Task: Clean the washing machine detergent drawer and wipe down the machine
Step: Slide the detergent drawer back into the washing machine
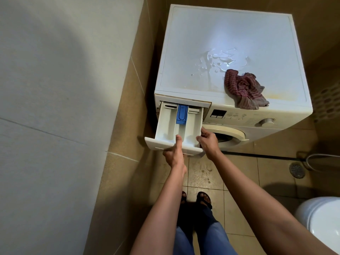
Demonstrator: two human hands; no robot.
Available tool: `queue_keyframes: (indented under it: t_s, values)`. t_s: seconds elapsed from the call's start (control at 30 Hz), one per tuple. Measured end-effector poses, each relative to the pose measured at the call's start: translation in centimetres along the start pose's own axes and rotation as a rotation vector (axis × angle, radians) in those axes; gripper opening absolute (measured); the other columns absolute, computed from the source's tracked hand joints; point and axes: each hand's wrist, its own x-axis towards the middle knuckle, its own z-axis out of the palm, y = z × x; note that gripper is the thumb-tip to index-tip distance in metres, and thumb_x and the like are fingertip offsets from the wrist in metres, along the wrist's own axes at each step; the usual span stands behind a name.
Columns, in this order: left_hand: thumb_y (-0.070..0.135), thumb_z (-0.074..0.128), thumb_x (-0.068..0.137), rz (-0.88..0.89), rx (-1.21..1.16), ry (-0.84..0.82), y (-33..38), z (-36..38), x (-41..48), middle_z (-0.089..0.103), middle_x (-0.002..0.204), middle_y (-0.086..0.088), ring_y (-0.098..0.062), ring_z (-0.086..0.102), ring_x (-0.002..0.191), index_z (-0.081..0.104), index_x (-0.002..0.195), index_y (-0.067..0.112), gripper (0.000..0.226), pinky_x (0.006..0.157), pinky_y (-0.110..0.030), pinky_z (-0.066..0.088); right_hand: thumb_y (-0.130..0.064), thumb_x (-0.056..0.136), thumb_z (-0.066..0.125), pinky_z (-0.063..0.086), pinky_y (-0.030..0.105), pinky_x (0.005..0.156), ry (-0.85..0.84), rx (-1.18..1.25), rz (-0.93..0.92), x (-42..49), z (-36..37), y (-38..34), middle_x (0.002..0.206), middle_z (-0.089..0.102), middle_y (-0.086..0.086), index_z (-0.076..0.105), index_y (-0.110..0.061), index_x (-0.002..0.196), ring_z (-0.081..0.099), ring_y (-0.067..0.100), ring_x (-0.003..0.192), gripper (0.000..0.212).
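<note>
1. Both hands are held on the pulled-out detergent drawer [179, 126]: the left hand [173, 153] is closed around the drawer's front panel, its thumb laid over the top edge into the middle compartment and its fingers hidden beneath.
2. At the drawer's right front corner, the right hand [208, 141] is set against the side wall, thumb and fingers loosely curled on it; how firmly it is gripped cannot be told.
3. The drawer is drawn far out of its slot at the upper left corner of the washing machine [257, 115] front, tilted slightly downward, with its back end still within the opening.
4. Three white compartments are seen inside the drawer, and a blue insert [181, 115] is seated at the back of the middle one.
5. A crumpled red striped cloth [242, 89] is left on the machine's top near the front edge, toward the right corner, with one end hanging just over that edge.
6. A puddle of water [222, 59] is spread over the top just behind the cloth, with scattered drops to its left.
7. The control panel, with a display and a dial [266, 121], is seen along the front to the right of the drawer slot, and the round door [230, 135] is partly hidden behind the right hand.
8. A floor drain [296, 170] is set in the tiled floor to the right of the machine.
</note>
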Motion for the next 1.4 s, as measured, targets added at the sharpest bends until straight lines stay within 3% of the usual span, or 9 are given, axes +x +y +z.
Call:
queue_keyframes:
  t_s: [0.07, 0.23, 0.5, 0.67, 0.8, 0.97, 1.13, 1.3, 1.4]
  values:
    - [0.054, 0.078, 0.070, -0.005, -0.005, -0.013, 0.6, 0.6, 0.0, 0.062, 0.113, -0.008, -0.021, 0.062, 0.096, 0.047, 0.126, 0.012, 0.077, 0.089, -0.042, 0.056, 0.006, 0.089, 0.052, 0.046, 0.012, 0.053, 0.014, -0.004, 0.017, 0.4, -0.2, -0.6, 0.114, 0.058, -0.001, 0.048, -0.008, 0.137, 0.058, 0.014, 0.081, 0.050]
    - [0.051, 0.079, 0.070, -0.015, -0.021, -0.046, 1.7, 1.8, 0.2, 0.062, 0.113, -0.007, -0.018, 0.062, 0.089, 0.047, 0.128, 0.013, 0.076, 0.086, -0.039, 0.057, 0.000, 0.086, 0.061, 0.054, 0.039, 0.088, 0.071, -0.015, 0.040, 1.4, -0.5, -1.4, 0.123, 0.060, 0.003, 0.053, -0.007, 0.133, 0.061, 0.026, 0.105, 0.048]
    - [0.049, 0.080, 0.071, -0.007, -0.033, -0.032, 2.3, 3.2, 0.5, 0.062, 0.114, -0.007, -0.023, 0.063, 0.096, 0.047, 0.125, 0.012, 0.074, 0.089, -0.040, 0.056, -0.022, 0.092, 0.055, 0.040, 0.025, 0.061, 0.288, 0.218, 0.130, 0.5, -0.4, -1.3, 0.086, 0.060, 0.002, 0.065, -0.010, 0.096, 0.052, 0.018, 0.083, 0.016]
    - [0.054, 0.071, 0.077, -0.006, 0.048, -0.087, 5.8, 5.6, 1.3, 0.058, 0.106, -0.006, -0.026, 0.058, 0.095, 0.047, 0.116, 0.012, 0.062, 0.086, -0.035, 0.055, -0.047, 0.092, 0.050, 0.050, 0.034, 0.080, 0.186, 0.529, 0.342, -0.1, 0.3, -0.3, 0.112, 0.056, 0.012, 0.044, -0.011, 0.125, 0.056, 0.026, 0.105, 0.049]
    - [0.057, 0.063, 0.084, -0.033, 0.044, -0.090, 6.6, 6.1, 1.6, 0.055, 0.105, -0.006, -0.028, 0.057, 0.099, 0.046, 0.104, 0.013, 0.052, 0.083, -0.037, 0.055, -0.035, 0.095, 0.054, 0.053, 0.042, 0.092, 0.130, 0.883, 0.420, 0.3, 0.4, -1.5, 0.120, 0.052, 0.021, 0.039, -0.007, 0.132, 0.056, 0.035, 0.109, 0.049]
    - [0.053, 0.058, 0.089, -0.030, -0.104, -0.136, 6.9, 6.2, 1.5, 0.053, 0.109, -0.009, -0.030, 0.057, 0.110, 0.041, 0.119, 0.016, 0.051, 0.095, -0.042, 0.052, -0.034, 0.088, 0.065, 0.054, 0.044, 0.090, 0.202, 0.949, 0.368, 1.7, 0.6, -2.1, 0.124, 0.052, 0.024, 0.038, -0.004, 0.132, 0.059, 0.036, 0.110, 0.060]
    - [0.035, 0.056, 0.096, 0.049, -0.085, -0.141, 9.0, 7.6, 2.4, 0.054, 0.112, -0.011, -0.026, 0.055, 0.112, 0.044, 0.126, 0.013, 0.039, 0.099, -0.046, 0.047, -0.019, 0.087, 0.067, 0.053, 0.036, 0.093, 0.235, 0.946, 0.278, 3.7, 0.2, -4.1, 0.116, 0.058, 0.022, 0.049, 0.002, 0.121, 0.060, 0.030, 0.109, 0.044]
    - [0.024, 0.054, 0.099, -0.050, -0.158, -0.182, 10.9, 8.7, 3.6, 0.050, 0.083, -0.008, -0.021, 0.055, 0.079, 0.041, 0.094, 0.011, 0.018, 0.105, -0.053, 0.042, -0.005, 0.090, 0.061, 0.058, 0.022, 0.069, 0.274, 1.009, 0.270, 4.7, 0.9, -5.9, 0.102, 0.060, 0.019, 0.049, 0.004, 0.122, 0.063, 0.023, 0.087, 0.035]
    - [0.021, 0.058, 0.097, -0.050, -0.184, -0.161, 11.7, 9.2, 4.1, 0.053, 0.099, -0.011, -0.024, 0.054, 0.094, 0.040, 0.102, 0.014, 0.019, 0.103, -0.048, 0.045, 0.002, 0.089, 0.060, 0.058, 0.025, 0.072, 0.287, 1.096, 0.296, 5.9, 0.7, -6.5, 0.094, 0.057, 0.015, 0.055, 0.006, 0.103, 0.061, 0.021, 0.082, 0.016]
